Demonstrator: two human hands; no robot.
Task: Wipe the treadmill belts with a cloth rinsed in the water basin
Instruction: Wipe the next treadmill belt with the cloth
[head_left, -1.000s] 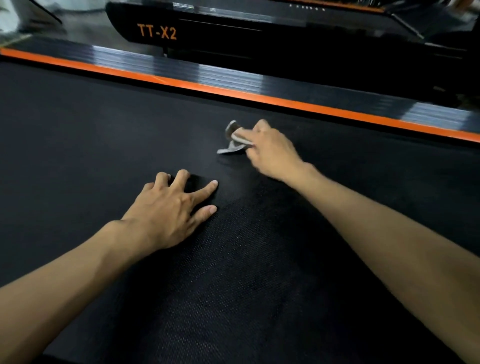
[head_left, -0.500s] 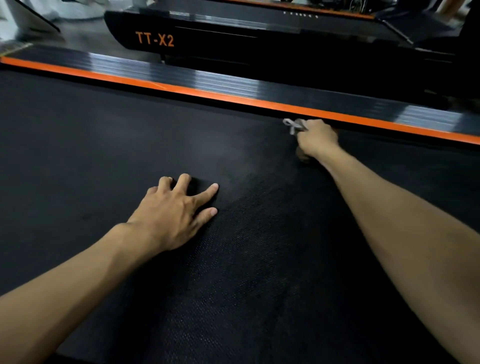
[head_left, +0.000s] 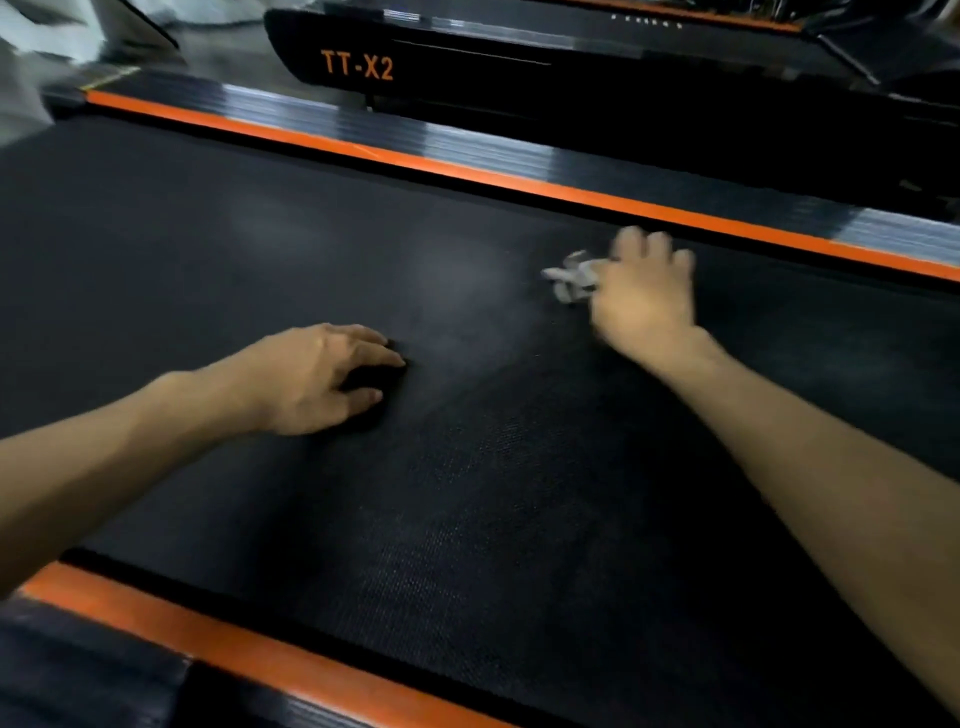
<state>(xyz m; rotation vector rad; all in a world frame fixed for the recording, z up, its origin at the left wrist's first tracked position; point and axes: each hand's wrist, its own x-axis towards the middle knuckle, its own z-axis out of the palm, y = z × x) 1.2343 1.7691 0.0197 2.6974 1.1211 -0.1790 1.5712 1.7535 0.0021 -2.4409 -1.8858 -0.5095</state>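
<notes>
A wide black treadmill belt (head_left: 493, 519) fills the view. My right hand (head_left: 644, 296) presses a small crumpled grey cloth (head_left: 571, 278) onto the belt near its far side; the cloth sticks out to the left of my fingers and is motion-blurred. My left hand (head_left: 317, 376) rests on the belt at centre left, fingers arched and propped on their tips, holding nothing. No water basin is in view.
An orange strip and ribbed side rail (head_left: 467, 150) run along the belt's far edge. A matching orange strip (head_left: 208, 629) borders the near edge. Behind stands a second black treadmill marked TT-X2 (head_left: 358, 65).
My right hand has pulled the cloth back from the far orange edge toward me. My left hand went from flat on the belt to propped on its fingertips. The view tilted down, revealing the near rail.
</notes>
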